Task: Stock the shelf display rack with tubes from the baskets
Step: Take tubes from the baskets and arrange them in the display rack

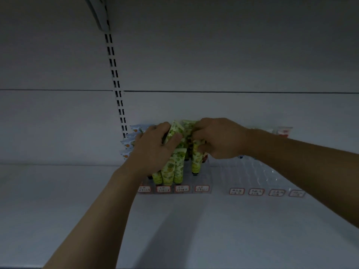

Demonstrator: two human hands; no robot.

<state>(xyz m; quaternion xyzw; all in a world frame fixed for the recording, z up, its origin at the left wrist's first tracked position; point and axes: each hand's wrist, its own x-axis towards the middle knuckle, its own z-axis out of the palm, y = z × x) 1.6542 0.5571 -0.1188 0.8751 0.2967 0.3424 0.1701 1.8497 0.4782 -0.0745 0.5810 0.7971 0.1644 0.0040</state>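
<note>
Green-patterned soft tubes [174, 131] are grasped by left hand [155, 146] and right hand [219, 138] fingers; the clear plastic rack [250, 169] is mostly unfilled.

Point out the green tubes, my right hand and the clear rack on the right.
green tubes [179, 164]: head view, body of a front tube.
right hand [219, 138]: head view, back of the hand.
clear rack on the right [250, 171]: head view, its bare slots.

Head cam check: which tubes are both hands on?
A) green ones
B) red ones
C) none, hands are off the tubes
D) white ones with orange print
A: the left hand and right hand both have their fingers curled round green tubes.
</note>
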